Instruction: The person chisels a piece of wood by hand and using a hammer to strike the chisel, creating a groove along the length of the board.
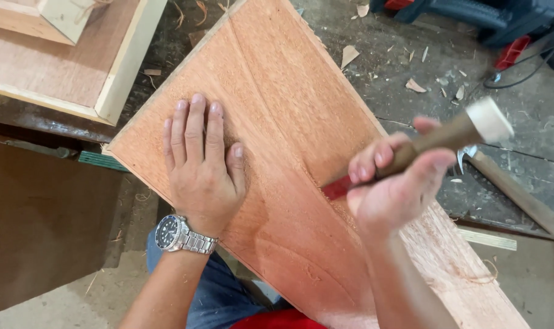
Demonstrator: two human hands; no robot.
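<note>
The left hand [200, 164] lies flat, fingers spread, on the reddish board [301, 122], which rests tilted across the desk [533, 109]; the right hand [393, 183] has its grip clenched round a brown-handled chisel [435, 141], red end touching the board

We list one reddish-brown wooden board [295, 140], broad and flat, lying diagonally from upper left to lower right, its face showing curved grain lines and a fine dusty texture. We also list one hand tool [429, 143] with a dark brown wooden handle and pale end cap, tilted, its red front part touching the board's face near the right edge.
</note>
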